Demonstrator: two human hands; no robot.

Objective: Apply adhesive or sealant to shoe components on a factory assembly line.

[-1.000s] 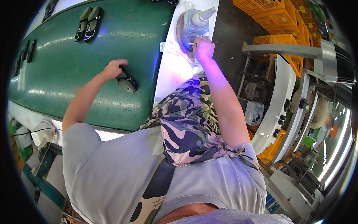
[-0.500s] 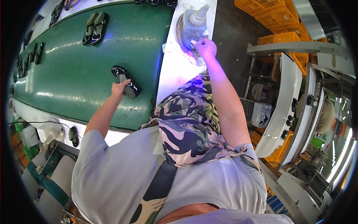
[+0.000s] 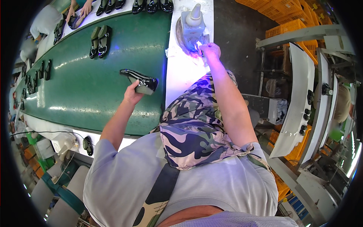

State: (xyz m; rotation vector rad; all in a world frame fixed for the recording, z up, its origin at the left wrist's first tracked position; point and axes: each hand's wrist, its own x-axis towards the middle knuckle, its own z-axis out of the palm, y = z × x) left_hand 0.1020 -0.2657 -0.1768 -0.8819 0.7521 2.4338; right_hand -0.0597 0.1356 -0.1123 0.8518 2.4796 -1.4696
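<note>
My left hand [image 3: 133,94] is closed round a glossy black shoe [image 3: 149,83] with a greyish-green lining, held tilted on its side over the green conveyor belt [image 3: 79,83]. At the belt's right side, my right hand [image 3: 210,51] is pinched together at the base of a clear boxy container [image 3: 192,27] topped by a white cone-shaped nozzle. Something small and pale shows at those fingertips, washed out by bluish-purple light, so I cannot make out what it is. The container rests on a white ledge [image 3: 177,81].
A pair of black shoes [image 3: 100,42] lies farther up the belt, with several more along its far and left edges. Another person's hands [image 3: 79,11] handle a shoe at the far left. Orange crates [image 3: 287,28] and a metal rack [image 3: 302,36] stand to the right.
The shoe in my left hand has turned from lying sole-down to tilted on its side and shifted right. My right hand stays by the container. Another person's hands have come into view.
</note>
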